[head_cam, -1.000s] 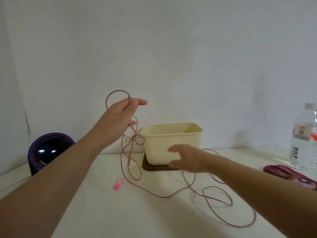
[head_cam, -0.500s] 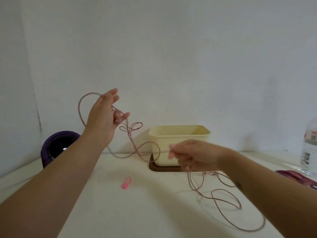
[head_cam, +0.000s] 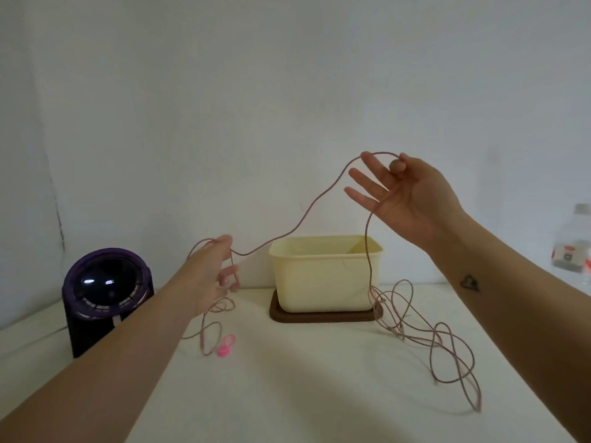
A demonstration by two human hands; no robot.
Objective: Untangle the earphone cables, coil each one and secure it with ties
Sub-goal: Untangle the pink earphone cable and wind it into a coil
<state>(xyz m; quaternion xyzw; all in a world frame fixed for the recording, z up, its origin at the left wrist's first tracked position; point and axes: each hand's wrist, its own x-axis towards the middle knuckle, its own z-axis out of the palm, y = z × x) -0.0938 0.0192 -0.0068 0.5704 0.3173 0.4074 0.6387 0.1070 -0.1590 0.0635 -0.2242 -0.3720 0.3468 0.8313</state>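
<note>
The thin, braided mauve earphone cable (head_cam: 316,200) arcs slack between two hands held well apart above the white table (head_cam: 319,394): the left hand (head_cam: 214,276) pinches it low, and the raised right hand (head_cam: 406,196) pinches it between thumb and forefinger, other fingers spread. Both runs drop into loose loops on the table, with a pink loop tie (head_cam: 226,345) just beside the left loops. Behind stand a smooth cream plastic box (head_cam: 323,279) on a brown base (head_cam: 319,317), a domed purple device (head_cam: 105,292) and a clear bottle (head_cam: 575,247), its label unreadable.

matt cream plastic tub (head_cam: 323,282); glossy dark dome (head_cam: 105,282).
</note>
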